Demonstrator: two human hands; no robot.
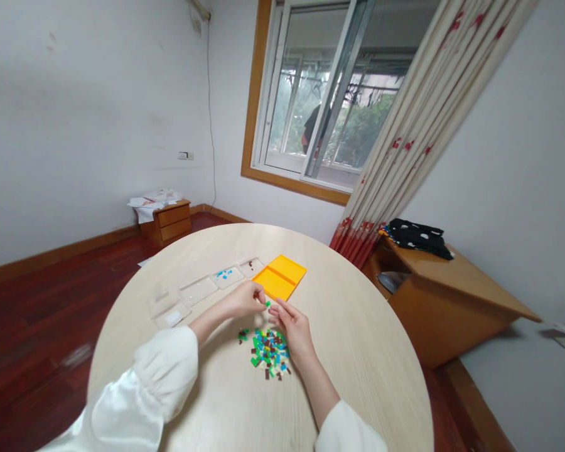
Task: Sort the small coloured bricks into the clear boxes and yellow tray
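The left hand (246,299) is curled, thumb and fingertips pinched on a green piece (267,304); the right hand (292,326) lies just beside it, fingers stretched toward the same piece, and whether they grip it or only touch it cannot be told, since the piece is too small; both hands meet above the far edge of a pile (269,353) of small bricks, green, blue, brown and white, loose on the table (358,351); the right wrist rests along the pile's right side; both arms wear white sleeves (155,383). Just beyond the hands lies a yellow tray (282,276), open and flat; to its left runs a row of clear trays (198,291), one holding a few blue bits, another some dark ones. Past the table, on the right, stands a cabinet (452,295) with a black cloth (418,237) on top; behind it hangs a curtain (419,125) beside a window (320,100); a nightstand (170,220) sits by the left wall.
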